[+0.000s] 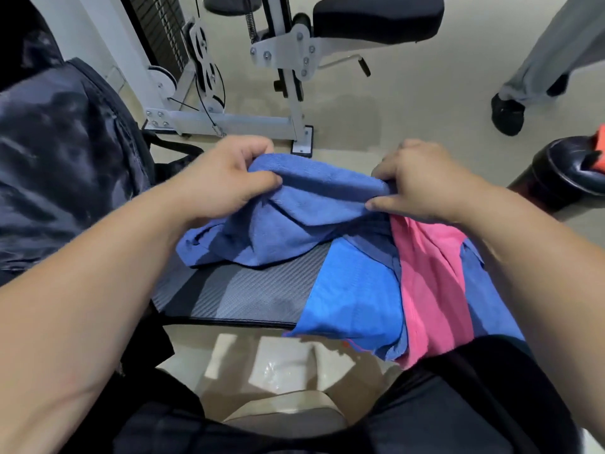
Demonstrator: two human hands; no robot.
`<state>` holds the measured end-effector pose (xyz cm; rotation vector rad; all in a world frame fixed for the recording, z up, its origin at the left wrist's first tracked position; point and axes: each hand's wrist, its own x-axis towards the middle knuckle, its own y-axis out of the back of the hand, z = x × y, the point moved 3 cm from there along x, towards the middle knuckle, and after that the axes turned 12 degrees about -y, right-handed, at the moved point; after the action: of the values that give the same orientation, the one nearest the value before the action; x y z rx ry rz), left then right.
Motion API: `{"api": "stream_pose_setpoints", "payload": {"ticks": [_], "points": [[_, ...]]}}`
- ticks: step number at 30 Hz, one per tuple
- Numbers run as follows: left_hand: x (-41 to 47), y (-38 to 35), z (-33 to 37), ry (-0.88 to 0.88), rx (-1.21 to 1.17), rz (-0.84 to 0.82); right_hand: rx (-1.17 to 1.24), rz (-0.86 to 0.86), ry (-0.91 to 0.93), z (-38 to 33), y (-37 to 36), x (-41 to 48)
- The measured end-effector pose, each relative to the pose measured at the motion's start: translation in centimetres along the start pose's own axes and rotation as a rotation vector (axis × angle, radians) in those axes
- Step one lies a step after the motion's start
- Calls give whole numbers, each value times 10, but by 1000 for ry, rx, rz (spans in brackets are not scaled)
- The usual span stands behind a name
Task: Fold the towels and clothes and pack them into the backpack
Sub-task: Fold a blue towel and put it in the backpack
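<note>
The left hand [226, 181] grips the upper edge of a blue towel [294, 224]: its fingers are curled over the far side of the cloth and the thumb presses on the near side. The right hand [422, 181] pinches the other end of the same edge between the thumb and the bent fingers. The two hands are apart, and the edge runs between them, lifted a little above the surface.

The towel is of a soft, medium blue fabric with a fine rough texture. It is not flat; it hangs from the hands in loose folds, and its lower part lies crumpled on a bench pad [248, 290].

The pad is grey-black with a woven, ribbed pattern. On its right part lie more clothes: a bright blue garment [353, 290], a pink cloth [429, 283] partly over it, and a darker blue cloth [484, 290] under the pink one. These hang over the near edge of the pad.

At the left stands a dark, shiny backpack [65, 158], just beside the pad. Behind the hands there is a white gym machine [281, 60] with a black seat, pulleys and cables, standing on a pale beige floor [409, 109]. At the upper right, the grey trouser leg [540, 60] and black shoe [507, 114] of another person are visible. At the right edge there is a black round pad [569, 172] with something orange-red [600, 152] on it.
</note>
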<state>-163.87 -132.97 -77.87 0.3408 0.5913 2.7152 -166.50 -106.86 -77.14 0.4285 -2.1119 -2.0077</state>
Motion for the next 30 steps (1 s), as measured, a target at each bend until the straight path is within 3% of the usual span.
{"api": "stream_pose_setpoints", "payload": {"ticks": [3, 6, 8, 11, 13, 15, 17, 19, 21, 25, 27, 30], "points": [[2, 12, 4, -20, 110, 31, 114, -36, -53, 14, -11, -3], [0, 23, -7, -22, 628, 150, 264, 6, -114, 28, -13, -2], [-4, 26, -20, 18, 834, 154, 437, 32, -217, 35, -12, -3], [-14, 19, -45, 182, 897, -113, 826, 65, -308, 36, -16, -7], [-17, 15, -55, 174, 909, -228, 1150, 81, -360, 32, -15, -11], [-19, 16, -57, 164, 770, -189, 1288, 129, -385, 31, -10, -14], [-24, 20, -59, 233, 308, -99, 1292, 149, -373, 31, -2, -19], [-28, 19, -54, 251, -119, -67, 1318, 48, -360, 29, 8, -27], [-32, 21, -42, 273, -343, -132, 1245, -115, -334, 22, 24, -44], [-44, 35, -6, 251, -542, -313, 1165, -506, -182, 5, 66, -90], [-41, 38, 8, 219, -520, -291, 1179, -516, -175, 7, 77, -96], [-31, 25, 6, 332, -444, -361, 1117, -413, -380, 23, 52, -75]]}}
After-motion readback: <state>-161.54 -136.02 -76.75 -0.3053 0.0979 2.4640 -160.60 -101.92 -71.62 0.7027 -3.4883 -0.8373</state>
